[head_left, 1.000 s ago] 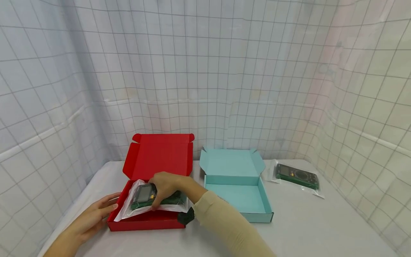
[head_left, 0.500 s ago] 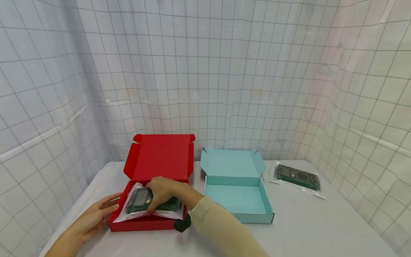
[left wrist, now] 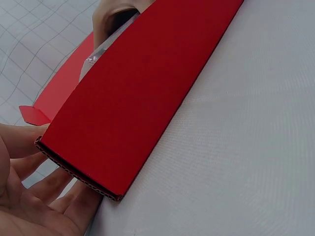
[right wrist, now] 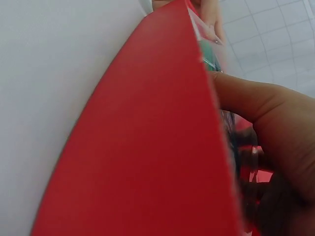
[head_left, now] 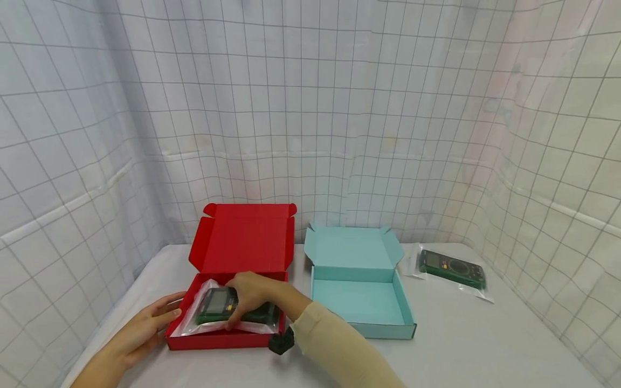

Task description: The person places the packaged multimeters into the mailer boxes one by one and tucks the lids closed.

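Observation:
A green and black multimeter [head_left: 213, 307] in a clear plastic bag lies inside the red cardboard box [head_left: 218, 341], whose lid stands raised at the back. My right hand [head_left: 253, 293] grips the multimeter from above, thumb on the near side and fingers on the far side. In the right wrist view, the box wall [right wrist: 138, 128] hides much of the multimeter, and the thumb [right wrist: 246, 96] reaches over the rim. My left hand [head_left: 140, 328] rests against the left wall of the red box; the left wrist view has its extended fingers [left wrist: 47, 184] at the box corner.
A light blue box [head_left: 364, 330] with its lid raised stands to the right of the red one. Farther right, a second bagged multimeter [head_left: 453, 268] lies on the white tabletop [head_left: 466, 345]. Gridded white curtains [head_left: 310, 108] surround the back and sides.
My right hand has lowered the bagged multimeter from a tilted position to lie flatter and deeper in the red box. The left hand stays at the box's left wall.

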A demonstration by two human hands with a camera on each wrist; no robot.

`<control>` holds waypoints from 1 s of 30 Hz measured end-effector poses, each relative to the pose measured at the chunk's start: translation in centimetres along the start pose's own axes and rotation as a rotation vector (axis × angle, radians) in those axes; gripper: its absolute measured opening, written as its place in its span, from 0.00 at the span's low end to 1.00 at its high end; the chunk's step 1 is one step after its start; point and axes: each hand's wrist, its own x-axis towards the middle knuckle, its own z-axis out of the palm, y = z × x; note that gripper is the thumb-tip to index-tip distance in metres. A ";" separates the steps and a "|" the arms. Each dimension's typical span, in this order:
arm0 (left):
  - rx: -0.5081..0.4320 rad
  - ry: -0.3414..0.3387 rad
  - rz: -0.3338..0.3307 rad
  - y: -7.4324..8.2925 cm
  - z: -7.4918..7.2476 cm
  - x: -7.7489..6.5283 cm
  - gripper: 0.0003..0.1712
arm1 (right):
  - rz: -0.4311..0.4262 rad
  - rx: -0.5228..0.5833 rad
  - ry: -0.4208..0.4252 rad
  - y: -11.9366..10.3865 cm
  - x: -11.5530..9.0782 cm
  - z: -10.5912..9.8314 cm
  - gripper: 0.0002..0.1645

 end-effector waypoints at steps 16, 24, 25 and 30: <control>-0.002 0.018 0.007 0.2 -0.1 0.0 0.39 | -0.036 0.103 -0.057 1.5 -0.9 -0.6 0.50; 0.024 -0.002 0.043 0.2 -0.1 0.2 0.38 | -0.028 0.164 -0.051 2.0 -1.6 -0.9 0.47; 0.029 -0.001 0.046 0.2 -0.2 0.2 0.38 | -0.027 0.168 -0.048 2.0 -1.7 -1.0 0.46; 0.080 0.017 0.040 0.4 -0.3 0.1 0.39 | -0.051 0.127 -0.016 2.3 -2.1 -1.4 0.45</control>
